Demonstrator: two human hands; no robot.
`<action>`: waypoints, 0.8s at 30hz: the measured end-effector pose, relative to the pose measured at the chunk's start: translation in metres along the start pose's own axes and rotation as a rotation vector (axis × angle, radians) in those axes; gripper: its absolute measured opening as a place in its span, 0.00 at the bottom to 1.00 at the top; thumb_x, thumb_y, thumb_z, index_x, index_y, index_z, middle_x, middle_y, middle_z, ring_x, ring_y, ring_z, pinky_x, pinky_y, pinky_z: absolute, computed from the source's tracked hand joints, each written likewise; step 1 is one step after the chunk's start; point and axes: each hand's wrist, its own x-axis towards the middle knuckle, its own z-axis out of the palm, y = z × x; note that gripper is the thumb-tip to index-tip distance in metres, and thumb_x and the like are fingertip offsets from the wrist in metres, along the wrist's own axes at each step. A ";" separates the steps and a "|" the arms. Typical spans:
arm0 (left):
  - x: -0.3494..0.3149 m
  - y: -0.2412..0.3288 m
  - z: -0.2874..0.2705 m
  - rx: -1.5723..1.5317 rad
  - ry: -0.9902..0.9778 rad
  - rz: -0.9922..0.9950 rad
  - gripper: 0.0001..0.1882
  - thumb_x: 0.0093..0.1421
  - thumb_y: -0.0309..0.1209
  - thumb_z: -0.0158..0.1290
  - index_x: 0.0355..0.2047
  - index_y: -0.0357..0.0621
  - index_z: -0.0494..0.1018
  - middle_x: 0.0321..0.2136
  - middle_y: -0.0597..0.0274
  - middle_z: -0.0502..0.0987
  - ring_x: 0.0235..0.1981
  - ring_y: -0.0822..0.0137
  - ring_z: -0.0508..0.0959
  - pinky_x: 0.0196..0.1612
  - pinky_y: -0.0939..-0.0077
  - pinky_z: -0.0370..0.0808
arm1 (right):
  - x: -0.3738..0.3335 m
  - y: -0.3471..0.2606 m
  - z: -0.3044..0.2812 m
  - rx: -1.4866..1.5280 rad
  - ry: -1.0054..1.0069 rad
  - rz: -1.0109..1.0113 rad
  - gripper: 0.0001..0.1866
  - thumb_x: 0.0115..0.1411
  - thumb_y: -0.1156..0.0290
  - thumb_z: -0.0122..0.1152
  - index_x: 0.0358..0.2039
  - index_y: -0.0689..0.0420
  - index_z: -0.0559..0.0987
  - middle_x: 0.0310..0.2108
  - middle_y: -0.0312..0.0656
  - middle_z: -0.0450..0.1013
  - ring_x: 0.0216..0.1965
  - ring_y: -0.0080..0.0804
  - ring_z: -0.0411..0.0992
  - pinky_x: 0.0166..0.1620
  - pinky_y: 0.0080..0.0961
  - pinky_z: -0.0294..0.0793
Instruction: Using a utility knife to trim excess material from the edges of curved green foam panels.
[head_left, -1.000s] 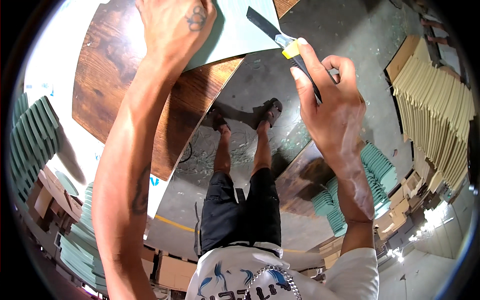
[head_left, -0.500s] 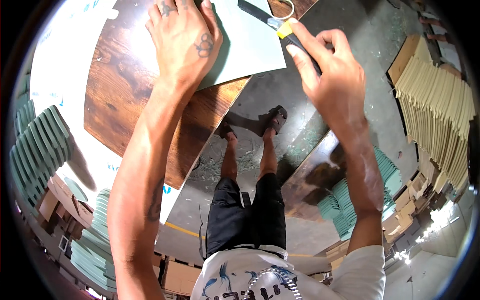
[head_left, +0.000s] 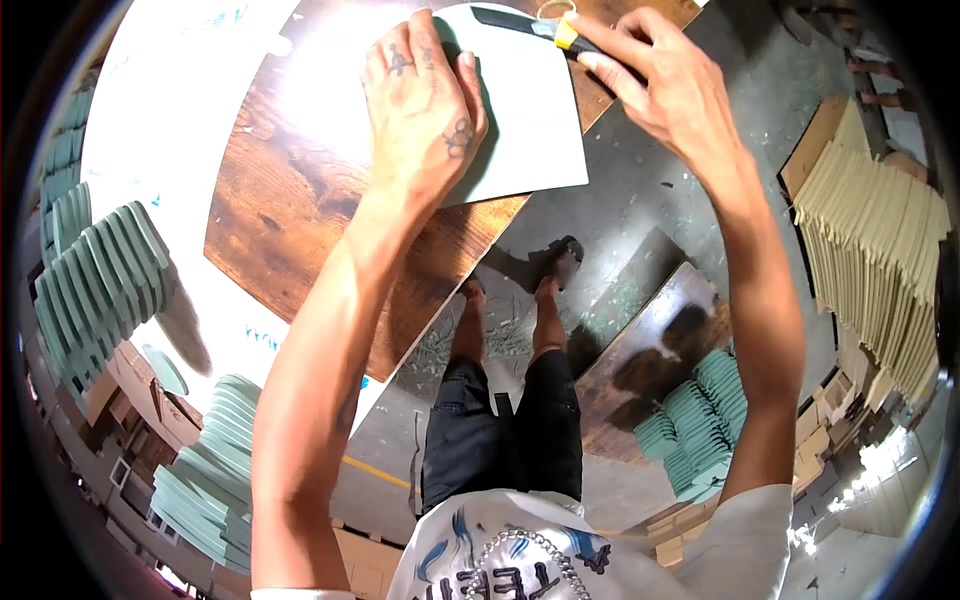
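Note:
My left hand (head_left: 425,120) lies flat on a pale green board (head_left: 530,120) with a rounded far edge, its fingers stretched out and the thumb a little apart. The board rests on a brown wood-grain tabletop (head_left: 290,200), and its near right corner juts past the table edge. In my right hand (head_left: 675,85) is a yellow-and-black utility knife (head_left: 568,35). Its long dark blade (head_left: 503,20) lies across the board's far right edge. Beside the knife's head curls a thin loop of trimmed strip (head_left: 556,8).
Stacks of green boards stand at left (head_left: 105,290), lower left (head_left: 205,480) and lower right (head_left: 700,420). At right leans a large cream stack (head_left: 870,230). A low wooden surface (head_left: 650,350) stands by my feet, with green scraps on the grey floor (head_left: 650,215).
The knife has moved farther from the board's near corner, along its right edge. The whole view has shifted slightly, and more of the board's far end shows. My left hand stays flat on the board.

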 end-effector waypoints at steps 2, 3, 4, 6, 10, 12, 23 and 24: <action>0.018 -0.033 0.013 -0.110 0.003 0.156 0.29 0.66 0.37 0.50 0.61 0.30 0.61 0.47 0.36 0.72 0.50 0.40 0.71 0.55 0.46 0.65 | -0.011 0.008 0.007 -0.041 0.035 -0.039 0.18 0.64 0.58 0.63 0.55 0.39 0.82 0.35 0.41 0.70 0.36 0.41 0.75 0.38 0.37 0.78; 0.033 -0.052 0.019 -0.221 -0.010 0.315 0.34 0.68 0.45 0.50 0.65 0.33 0.60 0.48 0.39 0.73 0.52 0.42 0.72 0.58 0.44 0.63 | -0.021 0.002 0.008 -0.042 0.007 0.033 0.18 0.64 0.58 0.62 0.55 0.38 0.81 0.36 0.41 0.70 0.36 0.41 0.73 0.38 0.37 0.78; 0.044 -0.062 0.016 -0.075 -0.077 0.379 0.34 0.71 0.44 0.46 0.68 0.33 0.55 0.51 0.39 0.73 0.53 0.45 0.73 0.59 0.45 0.65 | -0.032 -0.007 0.011 -0.018 0.002 0.086 0.18 0.64 0.58 0.62 0.55 0.39 0.81 0.37 0.42 0.70 0.37 0.41 0.73 0.39 0.37 0.77; 0.047 -0.049 0.015 0.183 -0.075 0.127 0.33 0.71 0.47 0.46 0.65 0.32 0.57 0.55 0.38 0.70 0.57 0.44 0.70 0.61 0.43 0.63 | -0.047 -0.023 0.011 -0.005 -0.009 0.165 0.19 0.64 0.59 0.62 0.56 0.39 0.81 0.38 0.42 0.70 0.38 0.41 0.73 0.40 0.38 0.77; 0.026 -0.002 0.015 0.075 -0.063 -0.469 0.28 0.69 0.43 0.47 0.56 0.27 0.64 0.57 0.31 0.66 0.60 0.38 0.65 0.63 0.38 0.57 | -0.047 -0.038 0.004 -0.056 0.014 0.214 0.19 0.63 0.60 0.63 0.56 0.40 0.80 0.39 0.41 0.70 0.38 0.40 0.72 0.40 0.39 0.76; 0.020 -0.005 0.019 0.085 0.074 -0.483 0.27 0.69 0.42 0.47 0.56 0.27 0.65 0.56 0.32 0.66 0.60 0.38 0.64 0.63 0.38 0.56 | -0.040 -0.042 0.004 -0.105 0.029 0.208 0.20 0.63 0.60 0.64 0.56 0.41 0.79 0.39 0.40 0.70 0.37 0.40 0.71 0.39 0.37 0.73; 0.026 0.003 0.016 0.100 -0.002 -0.536 0.24 0.72 0.40 0.44 0.58 0.31 0.65 0.56 0.36 0.66 0.60 0.41 0.63 0.63 0.42 0.56 | 0.047 0.012 0.012 0.098 -0.038 -0.047 0.20 0.60 0.62 0.67 0.54 0.45 0.82 0.37 0.39 0.73 0.35 0.38 0.73 0.37 0.34 0.74; 0.025 0.001 0.016 0.110 0.001 -0.517 0.24 0.72 0.39 0.44 0.58 0.31 0.65 0.56 0.37 0.66 0.59 0.41 0.63 0.63 0.43 0.56 | 0.059 0.017 0.014 0.131 -0.065 -0.100 0.20 0.60 0.63 0.68 0.54 0.45 0.82 0.37 0.40 0.73 0.35 0.38 0.73 0.38 0.34 0.74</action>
